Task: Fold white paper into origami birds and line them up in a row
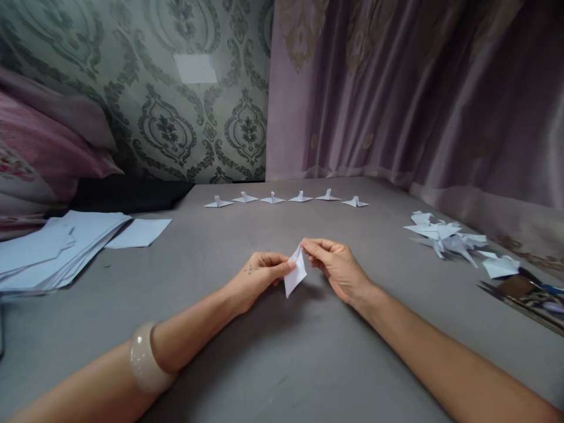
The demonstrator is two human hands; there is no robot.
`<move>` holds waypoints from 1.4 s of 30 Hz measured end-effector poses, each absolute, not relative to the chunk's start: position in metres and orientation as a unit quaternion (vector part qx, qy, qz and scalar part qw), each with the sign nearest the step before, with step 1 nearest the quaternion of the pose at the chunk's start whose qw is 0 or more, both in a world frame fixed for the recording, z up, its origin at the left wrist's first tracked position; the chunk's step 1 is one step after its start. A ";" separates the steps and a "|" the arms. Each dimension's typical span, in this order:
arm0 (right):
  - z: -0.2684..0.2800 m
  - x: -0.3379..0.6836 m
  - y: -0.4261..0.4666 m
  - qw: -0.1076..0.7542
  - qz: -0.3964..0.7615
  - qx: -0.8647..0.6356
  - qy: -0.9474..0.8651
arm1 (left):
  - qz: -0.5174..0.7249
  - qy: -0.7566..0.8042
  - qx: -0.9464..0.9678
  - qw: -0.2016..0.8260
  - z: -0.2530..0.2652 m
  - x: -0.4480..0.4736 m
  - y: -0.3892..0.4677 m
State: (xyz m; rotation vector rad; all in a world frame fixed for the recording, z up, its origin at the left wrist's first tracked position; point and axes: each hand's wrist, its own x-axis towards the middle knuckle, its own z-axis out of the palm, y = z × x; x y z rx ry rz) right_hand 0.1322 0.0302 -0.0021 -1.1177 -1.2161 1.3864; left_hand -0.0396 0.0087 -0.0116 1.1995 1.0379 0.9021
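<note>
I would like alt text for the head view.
The left hand and right hand hold a folded white paper; beyond, six bird-like origami figures stand in a row on a grey surface; white sheets lie at left.

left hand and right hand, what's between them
A small folded white paper, held between the left hand and right hand, as the head view shows.

Curtain (343,111): dim, darkest toward upper right.
Table (343,376): we see soft, faint shadows.
Edges: we notice wide-angle stretching.
</note>
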 end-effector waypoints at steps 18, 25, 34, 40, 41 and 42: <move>-0.010 0.127 0.032 0.386 0.527 -0.477 -0.588 | 0.437 0.456 0.461 0.623 -0.024 -0.046 0.021; -0.026 0.128 0.041 0.386 0.451 -0.454 -0.665 | 0.432 0.532 0.492 0.536 -0.018 -0.045 0.019; -0.028 0.129 0.041 0.308 0.307 -0.481 -0.762 | 0.326 0.527 0.734 0.277 -0.025 -0.057 0.022; -0.027 0.132 0.039 0.278 0.223 -0.472 -0.807 | 0.284 0.510 0.774 0.246 -0.028 -0.056 0.020; -0.027 0.133 0.038 0.271 0.221 -0.471 -0.810 | 0.281 0.510 0.776 0.243 -0.028 -0.057 0.020; -0.027 0.135 0.038 0.266 0.223 -0.470 -0.812 | 0.279 0.511 0.777 0.241 -0.028 -0.057 0.020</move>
